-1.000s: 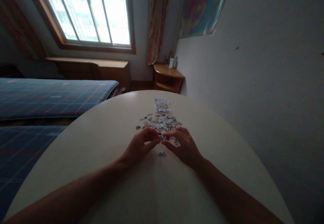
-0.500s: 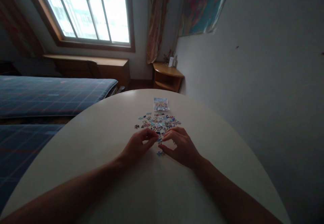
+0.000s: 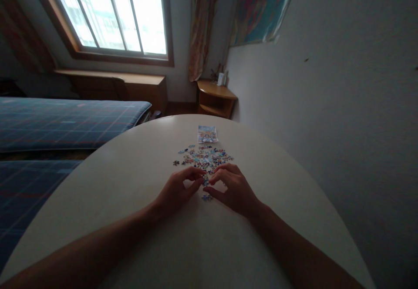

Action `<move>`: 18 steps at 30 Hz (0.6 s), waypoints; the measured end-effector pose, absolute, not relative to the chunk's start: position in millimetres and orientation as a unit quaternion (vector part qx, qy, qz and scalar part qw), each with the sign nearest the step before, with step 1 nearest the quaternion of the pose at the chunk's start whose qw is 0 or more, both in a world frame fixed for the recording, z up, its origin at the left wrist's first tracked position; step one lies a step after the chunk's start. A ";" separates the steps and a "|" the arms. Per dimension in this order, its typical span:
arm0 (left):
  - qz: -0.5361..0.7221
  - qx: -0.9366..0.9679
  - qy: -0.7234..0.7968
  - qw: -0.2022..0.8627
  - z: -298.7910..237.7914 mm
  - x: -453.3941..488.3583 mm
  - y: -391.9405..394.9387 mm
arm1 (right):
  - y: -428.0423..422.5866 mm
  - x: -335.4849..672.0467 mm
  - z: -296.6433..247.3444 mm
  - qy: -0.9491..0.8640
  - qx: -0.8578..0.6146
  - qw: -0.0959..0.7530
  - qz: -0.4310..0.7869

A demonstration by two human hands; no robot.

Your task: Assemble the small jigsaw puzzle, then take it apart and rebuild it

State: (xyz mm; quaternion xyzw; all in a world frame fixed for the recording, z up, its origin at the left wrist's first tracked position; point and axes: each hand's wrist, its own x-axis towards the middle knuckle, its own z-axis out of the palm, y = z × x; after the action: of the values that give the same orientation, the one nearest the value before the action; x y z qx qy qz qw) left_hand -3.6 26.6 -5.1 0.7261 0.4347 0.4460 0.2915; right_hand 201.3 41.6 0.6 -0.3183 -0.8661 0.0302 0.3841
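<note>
I see left hand (image 3: pixel 178 188) curled at a small puzzle cluster (image 3: pixel 205 179), grip unclear to me; right hand (image 3: pixel 232 189) part-open, empty, alongside; loose puzzle pieces (image 3: pixel 207 157) just beyond on table (image 3: pixel 196 245).

Bedroom: plaid mattress (image 3: pixel 72 123), curtained window (image 3: pixel 148 17)

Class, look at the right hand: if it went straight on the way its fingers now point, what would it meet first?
The right hand would probably meet the small bit of jigsaw first, with the left hand beyond; depth and any present contact are unclear.
</note>
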 end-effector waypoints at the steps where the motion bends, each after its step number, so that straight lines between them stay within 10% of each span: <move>1: 0.447 0.726 0.434 0.292 -4.7 -3.4 26.7 | 41.5 201.2 0.9 -0.866 -0.320 0.384 0.030; 18: 0.447 0.719 0.443 0.295 -9.6 -4.2 27.9 | 43.5 200.8 0.0 -0.871 -0.314 0.377 0.022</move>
State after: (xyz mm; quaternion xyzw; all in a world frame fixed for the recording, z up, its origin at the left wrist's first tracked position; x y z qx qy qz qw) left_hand -4.2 27.9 -9.6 0.7188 0.4428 0.4472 0.2954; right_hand 200.8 43.5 0.0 -0.3143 -0.8710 0.0220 0.3769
